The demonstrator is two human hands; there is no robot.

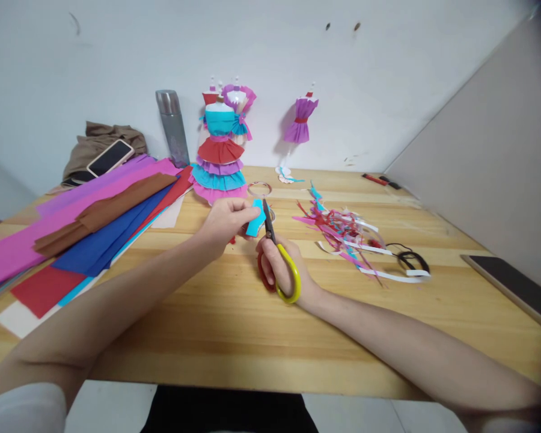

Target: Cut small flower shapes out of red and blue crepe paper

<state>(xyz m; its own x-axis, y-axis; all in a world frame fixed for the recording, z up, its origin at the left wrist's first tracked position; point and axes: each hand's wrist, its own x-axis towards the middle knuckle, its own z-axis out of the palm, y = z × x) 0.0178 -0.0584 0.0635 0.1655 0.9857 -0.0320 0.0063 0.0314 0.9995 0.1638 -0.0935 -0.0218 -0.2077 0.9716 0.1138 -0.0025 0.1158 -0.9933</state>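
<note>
My left hand [229, 220] pinches a small piece of bright blue paper [255, 224] between thumb and fingers, above the middle of the table. My right hand [283, 258] is wrapped round the scissors [292, 282], which have a yellow and a red handle loop. Their dark blades point up and away from me and lie against the right edge of the blue piece. Whether the blades are parted is too small to tell. Just behind my left hand stands a doll form in a tiered paper dress [220, 150] of blue, red, purple and pink.
Coloured paper strips [112, 207] cover the left side, with a phone [110, 158] and grey bottle [173, 129] behind. Further back stands a form in a purple dress [302, 120]. Paper scraps [342, 231] and a black band [412, 262] lie right, a dark tablet-like slab [514, 285] far right.
</note>
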